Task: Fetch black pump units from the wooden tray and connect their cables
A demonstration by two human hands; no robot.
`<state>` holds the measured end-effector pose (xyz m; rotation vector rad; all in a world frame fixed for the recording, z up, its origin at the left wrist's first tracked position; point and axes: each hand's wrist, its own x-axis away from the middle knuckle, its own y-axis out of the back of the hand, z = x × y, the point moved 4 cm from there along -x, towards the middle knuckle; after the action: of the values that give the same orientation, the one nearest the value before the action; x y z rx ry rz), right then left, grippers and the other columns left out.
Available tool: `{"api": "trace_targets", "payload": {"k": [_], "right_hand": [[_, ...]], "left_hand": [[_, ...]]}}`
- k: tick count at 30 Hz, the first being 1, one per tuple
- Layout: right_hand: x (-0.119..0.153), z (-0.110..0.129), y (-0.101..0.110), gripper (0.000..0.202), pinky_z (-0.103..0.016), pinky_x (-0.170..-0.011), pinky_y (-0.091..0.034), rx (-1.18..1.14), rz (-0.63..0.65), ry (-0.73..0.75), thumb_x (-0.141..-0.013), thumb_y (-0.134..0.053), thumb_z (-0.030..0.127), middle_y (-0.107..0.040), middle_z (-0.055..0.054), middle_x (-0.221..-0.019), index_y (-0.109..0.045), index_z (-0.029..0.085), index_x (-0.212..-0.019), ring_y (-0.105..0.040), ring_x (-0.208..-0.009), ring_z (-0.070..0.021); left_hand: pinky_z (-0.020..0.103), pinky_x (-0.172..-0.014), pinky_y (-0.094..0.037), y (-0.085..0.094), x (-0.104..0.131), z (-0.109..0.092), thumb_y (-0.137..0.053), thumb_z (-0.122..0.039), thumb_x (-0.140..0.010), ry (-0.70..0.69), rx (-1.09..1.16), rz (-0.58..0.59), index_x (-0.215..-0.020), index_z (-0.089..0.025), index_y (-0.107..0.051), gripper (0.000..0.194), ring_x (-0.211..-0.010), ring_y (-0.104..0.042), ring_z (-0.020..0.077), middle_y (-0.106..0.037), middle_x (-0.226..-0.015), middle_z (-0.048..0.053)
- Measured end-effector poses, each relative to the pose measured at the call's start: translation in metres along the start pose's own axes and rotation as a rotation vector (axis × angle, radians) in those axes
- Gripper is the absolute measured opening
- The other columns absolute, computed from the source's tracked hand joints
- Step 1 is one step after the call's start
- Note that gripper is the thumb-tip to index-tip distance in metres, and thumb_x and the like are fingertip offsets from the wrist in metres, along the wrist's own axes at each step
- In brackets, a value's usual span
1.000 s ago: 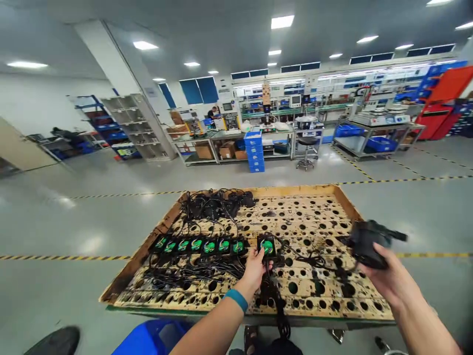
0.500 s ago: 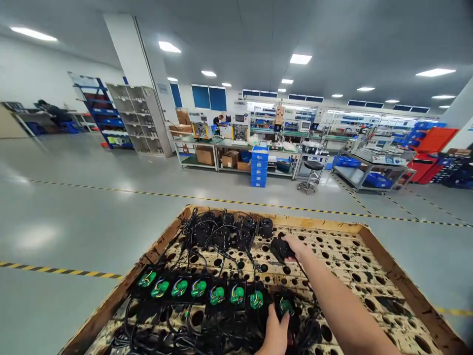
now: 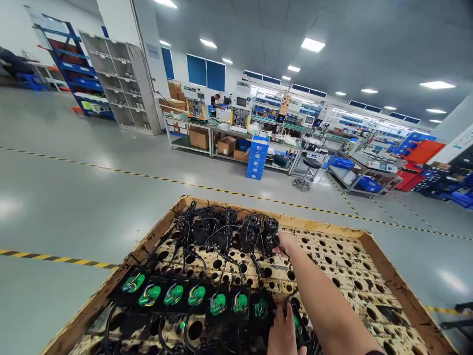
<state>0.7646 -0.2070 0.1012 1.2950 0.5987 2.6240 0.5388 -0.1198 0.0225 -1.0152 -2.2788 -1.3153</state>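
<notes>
Right hand stretched to far edge of perforated tray, grip closed on black plug beside the heap; left hand near, pressing end module, grip unclear.

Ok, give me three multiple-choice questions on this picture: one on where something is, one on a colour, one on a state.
1. Where does the right hand reach?
A. To the black parts bunched at the far edge of the perforated board
B. To the blue crates on the floor
C. To the stool

2. What colour are the coils in the row of black units?
A. Red
B. Green
C. White

3. What is the left hand doing?
A. Hanging free above the board
B. Holding a cardboard box
C. Resting on the rightmost unit of the row

Answers: 1 A, the right arm stretches across the board and its fingers meet the far cluster. 2 B, each unit shows a green winding. 3 C, the hand lies on the unit at the row's right end.
</notes>
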Motion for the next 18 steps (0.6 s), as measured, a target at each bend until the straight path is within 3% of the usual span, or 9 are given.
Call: {"api": "trace_targets", "payload": {"k": [2, 4, 5, 6, 8, 10, 14, 16, 18], "right_hand": [[0.003, 0.015, 0.003, 0.089, -0.032, -0.068, -0.047, 0.258, -0.055, 0.194, -0.101, -0.014, 0.07, -0.062, -0.021, -0.082, -0.057, -0.006, -0.117, -0.059, -0.065, -0.0198], [0.011, 0.025, 0.003, 0.092, -0.039, -0.086, -0.047, 0.527, -0.084, 0.38, -0.097, -0.026, 0.075, -0.062, -0.024, -0.081, -0.067, -0.007, -0.09, -0.062, -0.079, -0.0293], [0.015, 0.028, 0.004, 0.089, -0.042, -0.093, -0.044, 0.629, -0.101, 0.452, -0.096, -0.033, 0.074, -0.063, -0.025, -0.088, -0.068, -0.008, -0.095, -0.062, -0.089, -0.0334], [0.02, 0.028, 0.004, 0.083, -0.045, -0.1, -0.041, 0.709, -0.121, 0.502, -0.093, -0.046, 0.071, -0.063, -0.026, -0.104, -0.066, -0.007, -0.115, -0.06, -0.103, -0.0372], [0.026, 0.023, 0.002, 0.095, -0.049, -0.108, -0.035, 0.825, -0.143, 0.557, -0.08, -0.075, 0.056, -0.044, -0.025, -0.143, -0.041, 0.008, -0.154, -0.045, -0.13, -0.0425], [0.025, 0.015, -0.004, 0.108, -0.047, -0.112, -0.034, 0.888, -0.135, 0.591, -0.073, -0.084, 0.038, -0.024, -0.02, -0.158, -0.026, 0.022, -0.162, -0.035, -0.139, -0.0409], [0.014, 0.011, -0.016, 0.063, -0.04, -0.103, -0.045, 0.847, -0.236, 0.609, -0.089, -0.067, 0.036, -0.049, -0.017, -0.138, -0.048, 0.008, -0.143, -0.054, -0.121, -0.031], [0.012, 0.013, -0.021, 0.06, -0.042, -0.096, -0.048, 0.81, -0.289, 0.58, -0.09, -0.066, 0.039, -0.052, -0.019, -0.13, -0.05, 0.005, -0.137, -0.057, -0.114, -0.0323], [0.017, 0.015, -0.024, 0.071, -0.044, -0.098, -0.047, 0.787, -0.293, 0.564, -0.089, -0.068, 0.04, -0.048, -0.022, -0.135, -0.044, 0.006, -0.146, -0.054, -0.118, -0.0348]], "left_hand": [[0.053, -0.12, -0.019, 0.0, -0.003, 0.0, -0.071, -0.038, -0.078, -0.121, -0.07, -0.119, -0.164, -0.024, -0.008, 0.108, -0.152, -0.011, 0.0377, 0.007, -0.164, 0.015], [0.055, -0.122, -0.006, 0.002, -0.005, 0.001, -0.072, -0.055, -0.076, -0.283, -0.031, -0.267, -0.163, -0.028, -0.017, 0.106, -0.153, 0.005, 0.0359, 0.013, -0.162, 0.015], [0.055, -0.122, 0.0, 0.003, -0.005, 0.003, -0.073, -0.062, -0.074, -0.329, -0.011, -0.29, -0.162, -0.027, -0.022, 0.108, -0.152, 0.011, 0.0356, 0.013, -0.162, 0.017], [0.053, -0.121, 0.006, 0.005, -0.005, 0.004, -0.073, -0.067, -0.07, -0.344, -0.007, -0.27, -0.162, -0.025, -0.026, 0.111, -0.151, 0.014, 0.0359, 0.01, -0.161, 0.021], [0.051, -0.119, 0.014, 0.009, -0.006, 0.006, -0.076, -0.072, -0.065, -0.328, -0.046, -0.169, -0.161, -0.019, -0.029, 0.119, -0.15, 0.009, 0.04, 0.002, -0.159, 0.029], [0.052, -0.117, 0.016, 0.012, -0.007, 0.005, -0.077, -0.072, -0.063, -0.334, -0.131, -0.096, -0.161, -0.013, -0.026, 0.125, -0.15, -0.005, 0.045, -0.011, -0.155, 0.036], [0.06, -0.117, 0.012, 0.012, -0.01, 0.002, -0.085, -0.058, -0.062, -0.375, -0.272, -0.123, -0.159, -0.004, -0.027, 0.125, -0.14, -0.031, 0.0448, -0.037, -0.144, 0.033], [0.061, -0.118, 0.006, 0.011, -0.012, 0.002, -0.087, -0.053, -0.062, -0.373, -0.299, -0.14, -0.158, -0.004, -0.029, 0.122, -0.136, -0.036, 0.0413, -0.041, -0.143, 0.029], [0.061, -0.12, 0.002, 0.013, -0.011, 0.004, -0.088, -0.051, -0.061, -0.358, -0.311, -0.133, -0.158, -0.005, -0.03, 0.121, -0.133, -0.039, 0.0382, -0.043, -0.141, 0.025]]}}
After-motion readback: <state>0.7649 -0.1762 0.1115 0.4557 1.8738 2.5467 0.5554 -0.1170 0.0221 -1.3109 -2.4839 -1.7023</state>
